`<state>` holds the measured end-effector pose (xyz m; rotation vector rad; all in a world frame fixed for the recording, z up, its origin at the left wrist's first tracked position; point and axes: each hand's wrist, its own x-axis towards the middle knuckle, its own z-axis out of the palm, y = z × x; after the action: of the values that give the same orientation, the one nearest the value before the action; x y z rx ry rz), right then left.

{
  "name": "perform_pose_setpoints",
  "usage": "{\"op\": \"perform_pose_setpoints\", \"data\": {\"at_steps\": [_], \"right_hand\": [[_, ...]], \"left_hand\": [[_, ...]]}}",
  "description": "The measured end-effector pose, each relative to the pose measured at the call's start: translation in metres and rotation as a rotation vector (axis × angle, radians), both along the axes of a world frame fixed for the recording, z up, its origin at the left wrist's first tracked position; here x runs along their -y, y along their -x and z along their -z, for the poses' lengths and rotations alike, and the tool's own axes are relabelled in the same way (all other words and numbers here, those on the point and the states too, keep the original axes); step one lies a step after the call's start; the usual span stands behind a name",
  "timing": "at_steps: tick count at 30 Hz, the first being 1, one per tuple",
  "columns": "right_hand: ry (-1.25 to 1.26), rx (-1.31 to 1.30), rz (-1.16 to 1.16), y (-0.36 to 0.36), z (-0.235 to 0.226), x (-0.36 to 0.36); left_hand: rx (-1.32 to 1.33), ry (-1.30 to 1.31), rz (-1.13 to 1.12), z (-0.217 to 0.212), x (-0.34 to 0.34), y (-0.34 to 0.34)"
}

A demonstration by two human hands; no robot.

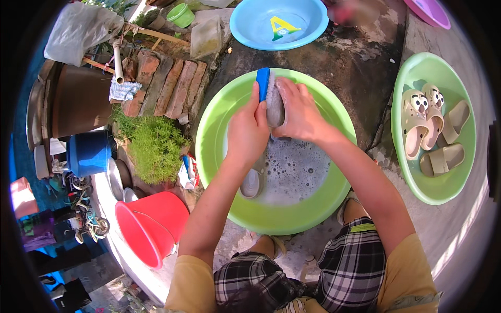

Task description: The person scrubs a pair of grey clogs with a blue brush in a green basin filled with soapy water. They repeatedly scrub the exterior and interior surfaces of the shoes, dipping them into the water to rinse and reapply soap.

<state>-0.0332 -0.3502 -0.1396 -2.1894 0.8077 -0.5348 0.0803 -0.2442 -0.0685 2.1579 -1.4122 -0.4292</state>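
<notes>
Blue brush (263, 84) against grey shoe (276, 110)
Left hand (247, 129) grips the brush, right hand (305, 116) the shoe, over the far half of the green basin (292, 224); best brace the shoe firmly, bristles (270, 91) flat, strokes short.

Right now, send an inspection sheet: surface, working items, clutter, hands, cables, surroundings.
Surface: dark, stained slab beyond the green basin.
Working items: blue brush, bristles facing what looks like a grey shoe; second shoe in the basin, beside suds.
Clutter: red bucket tilted, left; blue basin beyond; oval tub at right, with two clogs and two slides.
Hands: left hand grips the brush; right hand holds the grey shoe. Both over the basin.
Cables: nothing seen.
Surroundings: stacked bricks, leafy plant, bikes at far left.
</notes>
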Motion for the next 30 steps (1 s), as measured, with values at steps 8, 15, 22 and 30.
{"op": "perform_pose_setpoints", "data": {"at_steps": [8,15,22,30], "right_hand": [[-0.125,0.059,-0.087,-0.002,0.005,-0.008],[-0.113,0.111,-0.072,0.001,0.01,0.006],[-0.226,0.094,-0.14,0.006,0.006,0.015],[-0.192,0.106,-0.104,0.003,0.009,0.013]], "left_hand": [[0.009,-0.096,-0.086,-0.009,-0.002,0.001],[0.072,-0.015,0.02,-0.001,-0.032,0.015],[0.114,0.031,0.085,-0.002,-0.046,0.018],[0.042,-0.108,0.047,-0.014,-0.031,0.015]]}}
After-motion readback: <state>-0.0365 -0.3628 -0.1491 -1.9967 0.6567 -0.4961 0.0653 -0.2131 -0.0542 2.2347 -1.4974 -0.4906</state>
